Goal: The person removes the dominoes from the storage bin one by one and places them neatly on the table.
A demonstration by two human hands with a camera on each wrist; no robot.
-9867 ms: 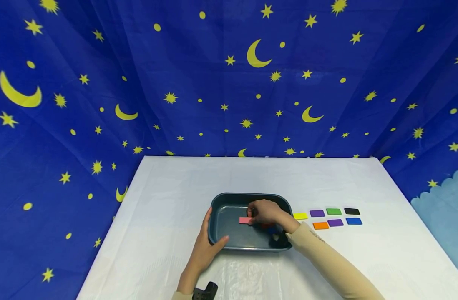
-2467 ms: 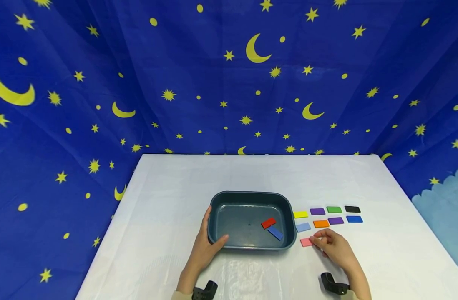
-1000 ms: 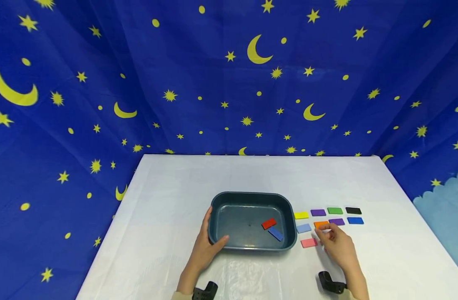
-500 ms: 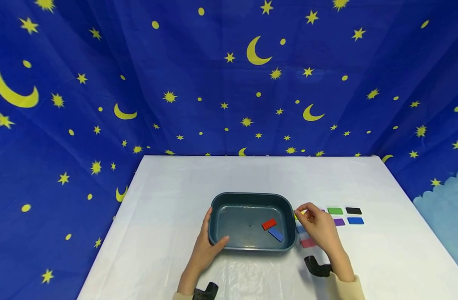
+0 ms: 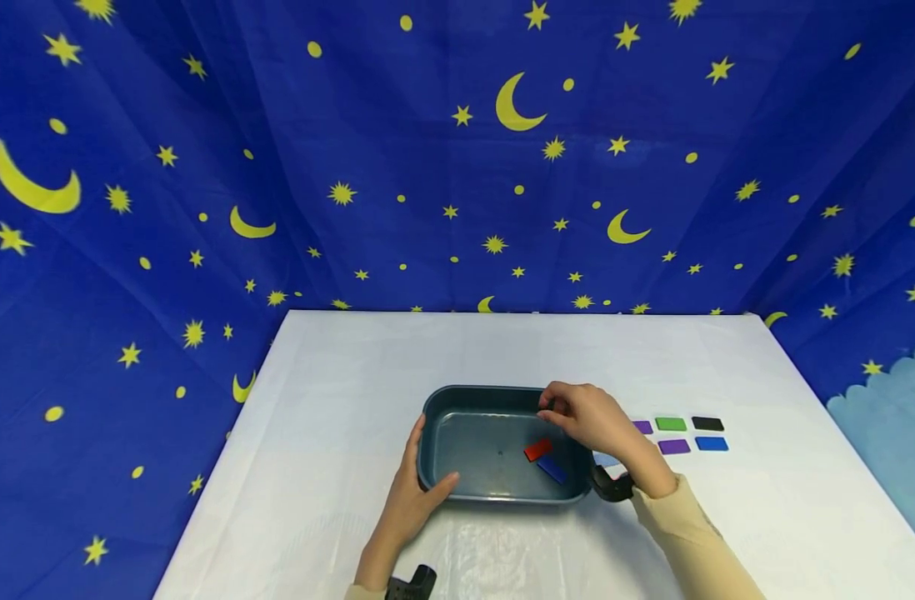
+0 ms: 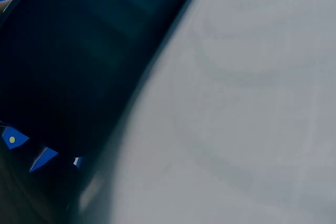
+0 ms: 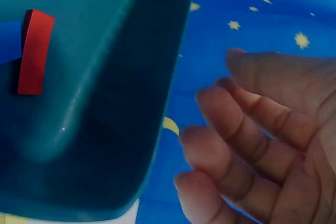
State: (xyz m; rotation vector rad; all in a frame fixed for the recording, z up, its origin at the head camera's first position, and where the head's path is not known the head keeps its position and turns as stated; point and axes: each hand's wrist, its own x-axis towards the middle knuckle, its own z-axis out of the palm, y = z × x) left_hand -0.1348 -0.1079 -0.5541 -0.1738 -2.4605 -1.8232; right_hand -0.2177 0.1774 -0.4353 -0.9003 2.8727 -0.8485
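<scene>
My left hand (image 5: 408, 496) holds the near-left corner of a dark grey-green plastic basin (image 5: 430, 450), thumb over the front rim and fingers along the left side. In the left wrist view that hand is mostly dark. Inside the basin lie a red domino (image 5: 537, 450) and a blue domino (image 5: 552, 469), end to side. Above the basin's far-right rim hovers my right hand (image 5: 588, 417). Its fingers are loosely bent with nothing between them, as the right wrist view shows. Orange and pink dominoes are hidden behind the right arm.
Right of the basin lie purple (image 5: 674, 447), green (image 5: 671, 424), black (image 5: 708, 423) and blue (image 5: 711, 443) dominoes. A light blue domino (image 5: 604, 459) shows partly by the right wrist. A yellow domino (image 7: 11, 219) peeks out beside the basin. A starry blue curtain (image 5: 397, 167) hangs behind the table.
Earlier my right hand pinched a pink domino inside the basin, then laid it on the table and released it. It passed the orange and yellow dominoes and moved left over the basin.
</scene>
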